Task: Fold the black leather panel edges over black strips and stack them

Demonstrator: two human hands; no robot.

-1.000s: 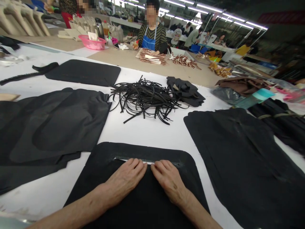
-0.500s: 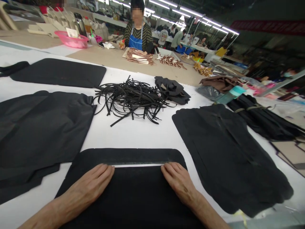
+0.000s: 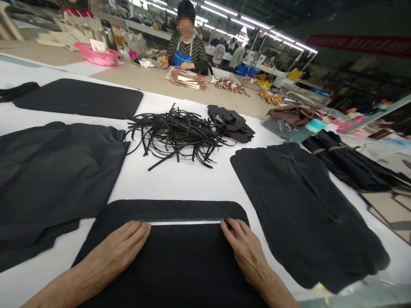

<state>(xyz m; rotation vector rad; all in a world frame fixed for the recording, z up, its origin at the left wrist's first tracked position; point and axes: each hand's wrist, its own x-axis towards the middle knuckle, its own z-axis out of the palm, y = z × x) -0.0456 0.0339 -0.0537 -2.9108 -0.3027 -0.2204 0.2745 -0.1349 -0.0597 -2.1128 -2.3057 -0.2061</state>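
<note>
Before me a black panel (image 3: 186, 261), leather-like, lies with its straight far edge along a thin white strip (image 3: 186, 223). Beyond the strip runs a black band (image 3: 176, 209) with rounded corners. My left hand (image 3: 123, 241) rests on the panel, fingers fairly straight and side by side, their tips at the strip's left end. At the right end, my right hand (image 3: 245, 244) has bent fingers, thumb and forefinger pinched at the panel's edge. A small dark bit shows by those fingertips; whether it belongs to the panel I cannot tell.
Black panels lie stacked on the left (image 3: 64, 171) and right (image 3: 308, 209). A heap of black strips (image 3: 180, 132) and a crumpled black piece (image 3: 229, 122) sit farther off. Across the table, a person in a blue apron (image 3: 183, 55) handles brown strips (image 3: 188, 79). A pink basin (image 3: 96, 54) stands far left.
My right hand has moved slightly right, its fingers now more bent and pinched at the edge. My left hand has shifted slightly left. The view has turned a little.
</note>
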